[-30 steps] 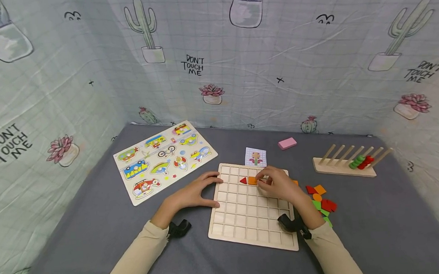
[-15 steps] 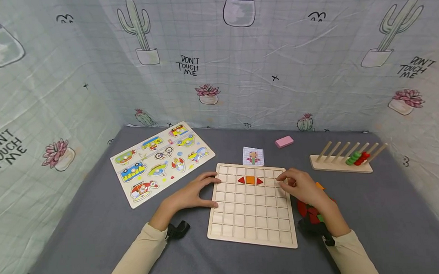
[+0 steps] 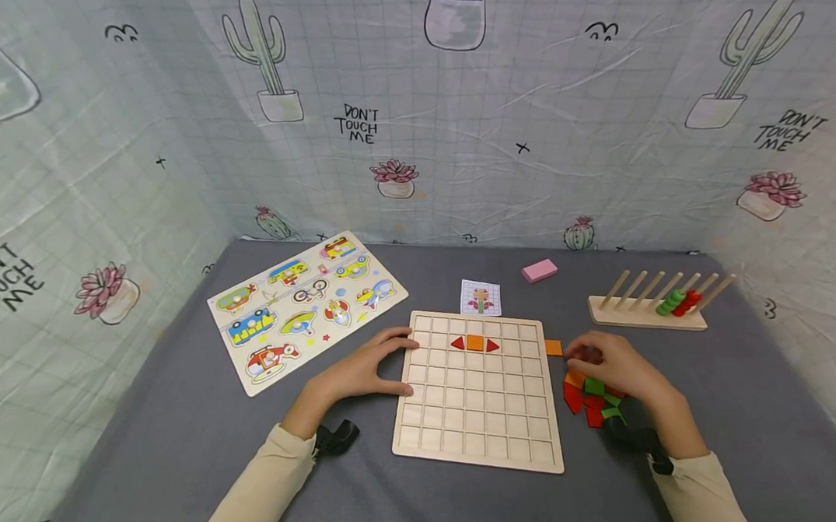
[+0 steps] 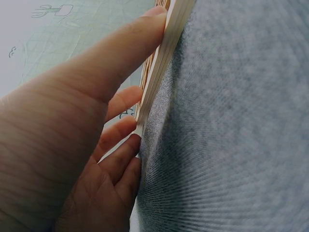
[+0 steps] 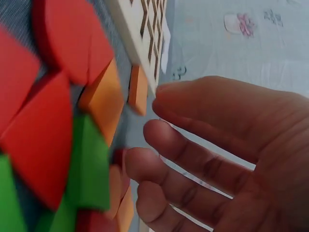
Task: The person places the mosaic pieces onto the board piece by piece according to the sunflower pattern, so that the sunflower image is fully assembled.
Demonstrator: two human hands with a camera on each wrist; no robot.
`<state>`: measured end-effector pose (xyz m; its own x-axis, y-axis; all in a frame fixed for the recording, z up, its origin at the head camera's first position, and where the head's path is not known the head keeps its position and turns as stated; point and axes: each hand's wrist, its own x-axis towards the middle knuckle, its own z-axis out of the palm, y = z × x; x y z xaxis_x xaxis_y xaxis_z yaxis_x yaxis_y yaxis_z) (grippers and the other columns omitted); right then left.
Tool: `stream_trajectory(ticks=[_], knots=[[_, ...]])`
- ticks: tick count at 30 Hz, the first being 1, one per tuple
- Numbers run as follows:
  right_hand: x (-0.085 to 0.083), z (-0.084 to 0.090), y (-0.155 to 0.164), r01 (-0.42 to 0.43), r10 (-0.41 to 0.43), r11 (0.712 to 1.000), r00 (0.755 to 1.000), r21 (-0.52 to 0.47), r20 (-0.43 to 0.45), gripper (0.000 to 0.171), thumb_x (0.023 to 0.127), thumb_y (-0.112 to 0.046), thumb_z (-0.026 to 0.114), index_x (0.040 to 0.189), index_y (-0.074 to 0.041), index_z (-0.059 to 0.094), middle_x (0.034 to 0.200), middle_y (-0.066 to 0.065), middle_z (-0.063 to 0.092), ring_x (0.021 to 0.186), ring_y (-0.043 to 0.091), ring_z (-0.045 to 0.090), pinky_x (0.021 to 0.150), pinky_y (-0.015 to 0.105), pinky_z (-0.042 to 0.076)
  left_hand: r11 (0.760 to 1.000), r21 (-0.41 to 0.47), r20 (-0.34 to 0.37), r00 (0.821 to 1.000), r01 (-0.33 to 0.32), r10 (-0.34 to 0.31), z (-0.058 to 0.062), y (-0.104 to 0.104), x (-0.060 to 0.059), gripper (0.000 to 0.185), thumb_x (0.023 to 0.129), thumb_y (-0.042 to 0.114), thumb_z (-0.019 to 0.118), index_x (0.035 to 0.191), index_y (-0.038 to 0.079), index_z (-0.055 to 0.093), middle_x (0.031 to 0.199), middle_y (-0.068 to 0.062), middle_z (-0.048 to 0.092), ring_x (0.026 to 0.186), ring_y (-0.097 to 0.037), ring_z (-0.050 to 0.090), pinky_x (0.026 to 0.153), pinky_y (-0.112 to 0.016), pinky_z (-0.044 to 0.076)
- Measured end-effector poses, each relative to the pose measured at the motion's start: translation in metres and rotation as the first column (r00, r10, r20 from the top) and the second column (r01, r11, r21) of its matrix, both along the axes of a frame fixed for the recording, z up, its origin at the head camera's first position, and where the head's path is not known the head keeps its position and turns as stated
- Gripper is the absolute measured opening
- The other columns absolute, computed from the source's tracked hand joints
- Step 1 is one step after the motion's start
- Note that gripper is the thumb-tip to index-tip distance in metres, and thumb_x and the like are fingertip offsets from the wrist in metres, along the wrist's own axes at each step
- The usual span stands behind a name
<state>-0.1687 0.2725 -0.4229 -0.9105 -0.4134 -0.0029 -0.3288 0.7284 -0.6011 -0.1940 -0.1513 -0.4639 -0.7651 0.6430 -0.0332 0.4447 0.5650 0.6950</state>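
Note:
My left hand rests against the left edge of a wooden grid board; its thumb and fingertips are spread along that edge. On the board, an orange square sits between two red triangles in one row. My right hand hovers off the board's right side, over a loose pile of red, green and orange blocks. Its fingers are loosely bent, and no block shows between them. One orange block lies by the board's right edge. The hand covers part of the pile.
A patterned card lies just behind the board, and a pink block is farther back. To the left is a vehicle puzzle board. At right stands a wooden peg rack with green and red beads.
My right hand has left the second red triangle on the board, beside the orange square, and moved right to the loose blocks. My left hand stays at the board's edge.

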Motion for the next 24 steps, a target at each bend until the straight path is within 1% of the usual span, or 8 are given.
stream_trajectory(ticks=[3,6,14,20,24], knots=[[0.0,-0.002,0.006,-0.011,0.01,1.0,1.0,0.021,0.026,0.011,0.089,-0.009,0.072,0.096,-0.001,0.07,0.087,0.002,0.065,0.073,0.014,0.06,0.066,0.029,0.051,1.0,0.002,-0.002,1.0,-0.002,0.002,0.001,0.0,0.0,0.072,0.081,0.04,0.08,0.141,0.015,0.049,0.155,-0.007,0.03,0.142,-0.027,0.03,0.111,-0.049,0.031],[0.0,-0.001,0.013,-0.03,0.028,0.999,0.999,0.033,0.042,0.011,0.088,-0.008,0.072,0.095,-0.001,0.069,0.087,0.003,0.065,0.072,0.013,0.059,0.065,0.028,0.051,1.0,0.002,0.0,1.0,-0.003,0.003,0.002,0.0,0.0,0.072,0.081,0.04,0.08,0.141,0.015,0.049,0.155,-0.007,0.03,0.142,-0.027,0.031,0.111,-0.048,0.032],[0.003,0.004,0.028,-0.046,0.044,0.999,0.994,0.021,0.099,0.014,0.085,0.0,0.07,0.099,0.002,0.068,0.086,0.006,0.061,0.064,0.005,0.049,0.057,0.026,0.045,1.0,0.003,0.014,1.0,-0.008,0.008,0.002,0.0,0.0,0.071,0.081,0.04,0.08,0.14,0.016,0.05,0.155,-0.007,0.03,0.142,-0.027,0.03,0.111,-0.049,0.031],[0.002,0.001,0.031,-0.043,0.045,0.999,0.989,-0.016,0.138,0.021,0.081,0.008,0.067,0.102,0.005,0.067,0.085,0.007,0.058,0.064,0.006,0.046,0.054,0.025,0.043,1.0,0.0,0.017,1.0,-0.009,0.009,0.003,0.0,0.001,0.071,0.081,0.04,0.08,0.14,0.016,0.049,0.155,-0.007,0.03,0.142,-0.027,0.03,0.112,-0.049,0.031],[0.003,0.0,0.033,-0.04,0.043,0.999,0.99,-0.021,0.136,0.02,0.082,0.006,0.069,0.102,0.004,0.066,0.084,0.005,0.057,0.064,0.007,0.046,0.054,0.026,0.042,1.0,0.001,0.014,1.0,-0.004,0.004,0.003,0.001,0.001,0.071,0.081,0.04,0.08,0.14,0.015,0.049,0.155,-0.007,0.03,0.142,-0.027,0.031,0.111,-0.049,0.031]])
